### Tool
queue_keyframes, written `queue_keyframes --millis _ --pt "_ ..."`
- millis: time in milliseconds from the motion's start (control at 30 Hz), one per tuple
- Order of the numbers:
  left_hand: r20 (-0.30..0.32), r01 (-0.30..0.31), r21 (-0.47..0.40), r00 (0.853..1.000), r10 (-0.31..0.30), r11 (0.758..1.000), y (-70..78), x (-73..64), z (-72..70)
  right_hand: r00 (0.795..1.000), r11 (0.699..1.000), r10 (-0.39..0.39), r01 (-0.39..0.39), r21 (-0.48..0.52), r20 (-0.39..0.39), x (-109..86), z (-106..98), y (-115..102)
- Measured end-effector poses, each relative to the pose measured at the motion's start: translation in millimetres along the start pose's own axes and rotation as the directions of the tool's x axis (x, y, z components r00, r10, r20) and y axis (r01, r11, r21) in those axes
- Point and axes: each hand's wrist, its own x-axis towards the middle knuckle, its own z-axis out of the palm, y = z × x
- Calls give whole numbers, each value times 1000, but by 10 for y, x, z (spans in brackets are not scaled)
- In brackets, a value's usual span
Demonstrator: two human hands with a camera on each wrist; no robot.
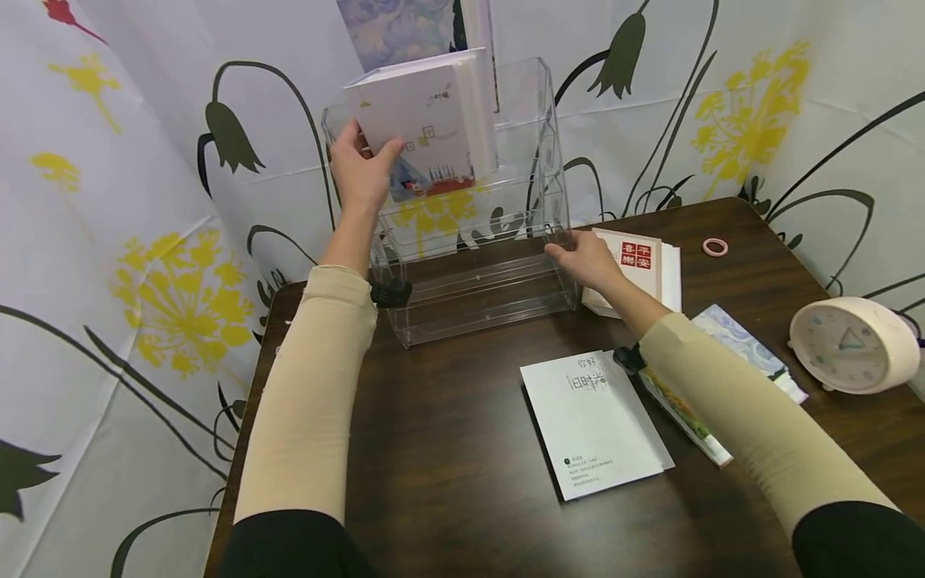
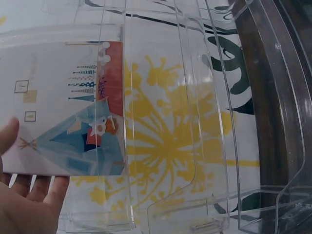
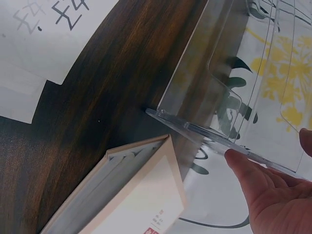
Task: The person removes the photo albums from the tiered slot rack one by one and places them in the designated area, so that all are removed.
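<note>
My left hand (image 1: 361, 172) pinches the left edge of a thick white book (image 1: 426, 120) with a small illustrated cover, thumb on the front and fingers behind. In the left wrist view, a blue tent and red ground show on the book's cover (image 2: 48, 63). The book stands upright, slightly tilted, at an upper tier of a clear tiered acrylic rack (image 1: 484, 309). With my right hand (image 1: 588, 261) I grip the rack's right side. Seen from the right wrist, the thumb and fingers of that hand (image 3: 273, 195) lie at the clear side panel (image 3: 219, 139).
Behind, in the rack's top tier, stands a purple-blue patterned book (image 1: 405, 32). Right of the rack lie a beige book with red characters (image 1: 639, 261), a pink tape ring (image 1: 715, 247), a bluish book (image 1: 737, 337) and a round clock (image 1: 841, 345). White booklets (image 1: 588, 425) lie in front.
</note>
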Motion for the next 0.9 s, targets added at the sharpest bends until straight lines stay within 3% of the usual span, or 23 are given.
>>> queue_keyframes --millis 133,300,433,533,633,733,867,900 --pt "-41 7 39 999 -6 999 4 -8 27 1000 1000 -5 4 -8 -2 1 12 2" --pt "-35 10 13 999 -9 1000 10 -12 41 1000 1000 -18 18 -4 -12 -2 15 0" --pt "-29 -68 -30 997 67 997 9 -23 50 1000 1000 -17 17 3 -15 2 12 -6" --pt "-41 -161 -65 986 159 985 30 -33 41 1000 1000 -12 12 2 -11 13 17 -13" --pt "-51 -229 -143 973 223 963 104 -56 19 1000 1000 -6 6 5 -12 14 15 -20" --pt "-83 -289 -260 957 277 921 221 -146 -25 1000 1000 1 -1 1 -8 2 14 -19" --pt "-163 -357 -393 934 319 847 410 -396 -136 1000 1000 2 -2 1 -7 -16 16 -14" --pt "-181 -355 -414 935 306 838 438 -461 -172 1000 1000 1 -1 3 -8 -19 15 -13"
